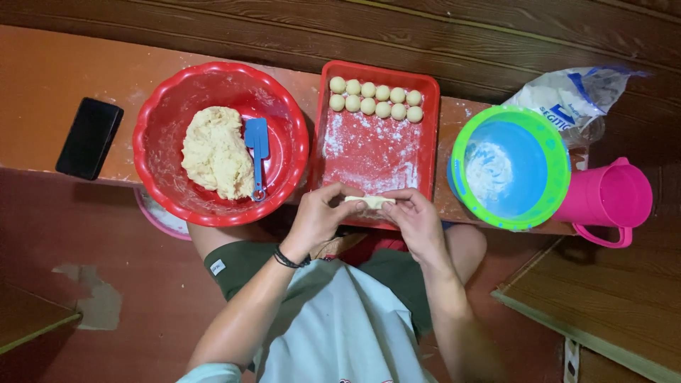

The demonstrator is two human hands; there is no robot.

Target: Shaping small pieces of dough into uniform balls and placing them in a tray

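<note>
While a red bowl (157, 124) holds dough (215, 151) and a red tray (428, 128) holds dough balls (375, 98), left hand (318, 216) and right hand (417, 221) pinch a dough piece (369, 201) between closed fingertips.

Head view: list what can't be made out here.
- Dough piece: only a strip shows; the left hand and right hand cover the rest.
- Pale plate: mostly hidden under the red bowl.
- Flour bag: partly hidden behind the green-rimmed bowl.
- Blue scraper: its lower end is too small to tell.
</note>
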